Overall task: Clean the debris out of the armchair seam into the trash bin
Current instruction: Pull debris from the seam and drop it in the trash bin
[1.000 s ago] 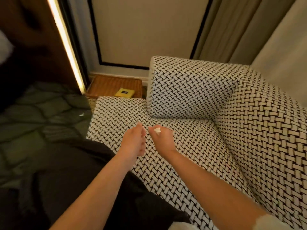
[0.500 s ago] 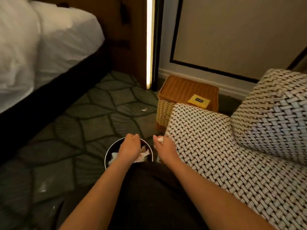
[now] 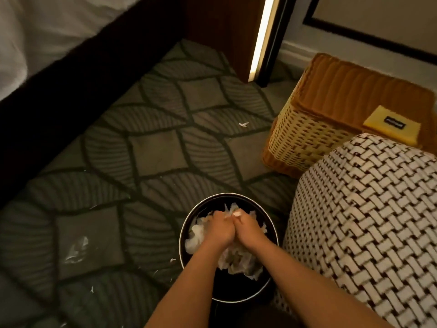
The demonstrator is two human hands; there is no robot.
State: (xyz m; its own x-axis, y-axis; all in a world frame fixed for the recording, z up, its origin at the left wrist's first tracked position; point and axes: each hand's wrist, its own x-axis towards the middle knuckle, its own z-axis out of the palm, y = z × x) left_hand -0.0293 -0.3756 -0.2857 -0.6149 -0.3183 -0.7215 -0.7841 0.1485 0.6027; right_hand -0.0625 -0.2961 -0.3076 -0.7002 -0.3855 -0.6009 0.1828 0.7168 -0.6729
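Observation:
A round black trash bin (image 3: 238,295) stands on the carpet beside the black-and-white woven armchair (image 3: 369,223). Crumpled white paper (image 3: 238,262) fills the bin. My left hand (image 3: 218,229) and my right hand (image 3: 248,229) are pressed together directly over the bin's opening. A small white scrap of debris (image 3: 237,212) shows at my right hand's fingertips. Whether my left hand holds anything is hidden by its own back.
A wicker basket (image 3: 307,136) with a yellow card (image 3: 392,125) on its lid stands behind the armchair's arm. A bed (image 3: 47,43) runs along the left. White scraps (image 3: 243,124) and a clear wrapper (image 3: 76,250) lie on the patterned carpet.
My view swung from the armchair seat down to the floor. Both hands travelled left off the seat and now hover together over the bin, the white scrap still at my right fingertips.

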